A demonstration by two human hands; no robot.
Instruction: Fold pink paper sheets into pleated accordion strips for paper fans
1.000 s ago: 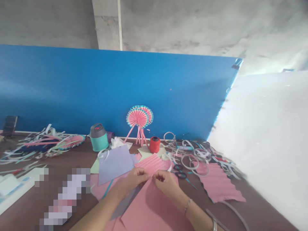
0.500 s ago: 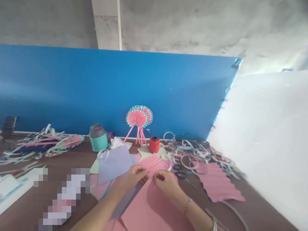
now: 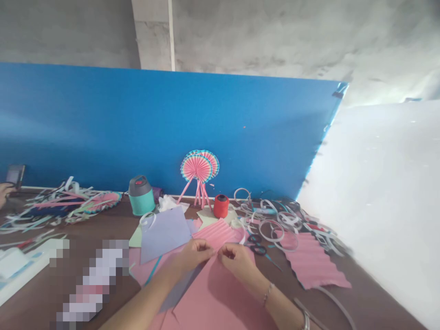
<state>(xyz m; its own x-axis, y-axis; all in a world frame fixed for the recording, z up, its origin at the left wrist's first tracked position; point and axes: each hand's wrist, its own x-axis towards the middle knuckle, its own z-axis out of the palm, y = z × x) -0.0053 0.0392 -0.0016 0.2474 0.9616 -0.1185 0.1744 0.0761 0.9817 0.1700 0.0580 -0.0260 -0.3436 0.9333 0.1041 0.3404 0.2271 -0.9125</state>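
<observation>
The left hand (image 3: pixel 194 256) and right hand (image 3: pixel 237 260) curl nearly closed at the top edge of a large matte pink paper sheet (image 3: pixel 220 298), though from this view I cannot tell whether they grip it. The sheet lies on a dark brown table (image 3: pixel 103 227), near a crisply pleated pink paper sheet (image 3: pixel 216 233) and a smooth pale lilac paper sheet (image 3: pixel 165 236).

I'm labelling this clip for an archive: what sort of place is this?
Probably a paper-craft workbench: a pleated paper fan, a pleated pink sheet and scissors among paper loops on a brown table.
</observation>
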